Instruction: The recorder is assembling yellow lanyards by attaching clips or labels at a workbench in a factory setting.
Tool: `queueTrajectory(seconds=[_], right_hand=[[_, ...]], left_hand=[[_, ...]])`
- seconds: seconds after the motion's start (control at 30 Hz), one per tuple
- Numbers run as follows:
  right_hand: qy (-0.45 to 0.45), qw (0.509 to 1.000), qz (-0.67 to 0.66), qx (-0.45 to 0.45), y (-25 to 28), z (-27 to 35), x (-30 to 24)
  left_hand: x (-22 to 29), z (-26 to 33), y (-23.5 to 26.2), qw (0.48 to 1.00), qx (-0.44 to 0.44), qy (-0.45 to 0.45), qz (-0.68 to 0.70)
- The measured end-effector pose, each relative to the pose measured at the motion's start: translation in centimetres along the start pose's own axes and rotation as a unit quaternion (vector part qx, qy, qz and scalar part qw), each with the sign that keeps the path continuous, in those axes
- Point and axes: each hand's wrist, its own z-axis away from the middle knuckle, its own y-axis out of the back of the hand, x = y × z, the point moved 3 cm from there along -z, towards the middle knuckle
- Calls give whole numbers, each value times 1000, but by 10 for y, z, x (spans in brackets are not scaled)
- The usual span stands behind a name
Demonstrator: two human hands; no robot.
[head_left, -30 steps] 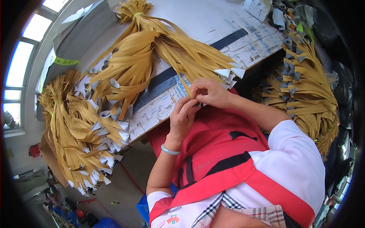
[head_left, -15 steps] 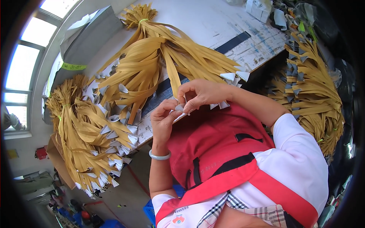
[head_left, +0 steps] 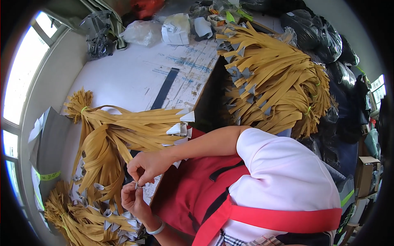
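My right hand (head_left: pixel 148 166) pinches the end of a long flat tan strip (head_left: pixel 122 149), which runs down from a tied bundle of the same strips (head_left: pixel 100 129) on the table. Just below it, my left hand (head_left: pixel 136 201), with a pale bracelet at the wrist, pinches the small greyish-white tip (head_left: pixel 138 186) of that strip. Fingertips of both hands nearly meet there and partly hide the tip. Other strips of the bundle end in folded white or grey tips (head_left: pixel 176 129), lying beside my right forearm.
A second strip bundle (head_left: pixel 78 217) lies at the lower left, beside a grey folded sheet (head_left: pixel 49 139). Across the white table (head_left: pixel 123 74) lies a dark bar (head_left: pixel 166 88). A big strip pile (head_left: pixel 283 82) sits at the right. Plastic bags (head_left: pixel 141 33) line the far edge.
The view has swung to the right, so the table and bundles appear shifted left and down. Both hands still pinch at the strip's end.
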Motion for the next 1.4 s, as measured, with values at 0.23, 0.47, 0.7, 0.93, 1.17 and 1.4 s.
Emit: queueTrajectory(seconds=[0.23,0.47,0.7,0.93,1.17,1.4], right_hand=[[180,899,336,218,-24,12,9],[38,989,30,137,-3,21,11],[-13,974,133,181,-4,42,22],[-82,934,230,260,54,64,12],[-97,891,412,164,31,66,15],[-118,852,505,73,21,62,11]], left_hand=[[-23,9,-24,990,129,-30,-52],[2,5,-7,981,-16,-50,-185],[-11,26,-5,951,-12,-80,-299],[7,34,181,920,374,-9,-113],[-29,44,131,933,310,-20,-180],[-34,36,72,946,189,-21,-263]])
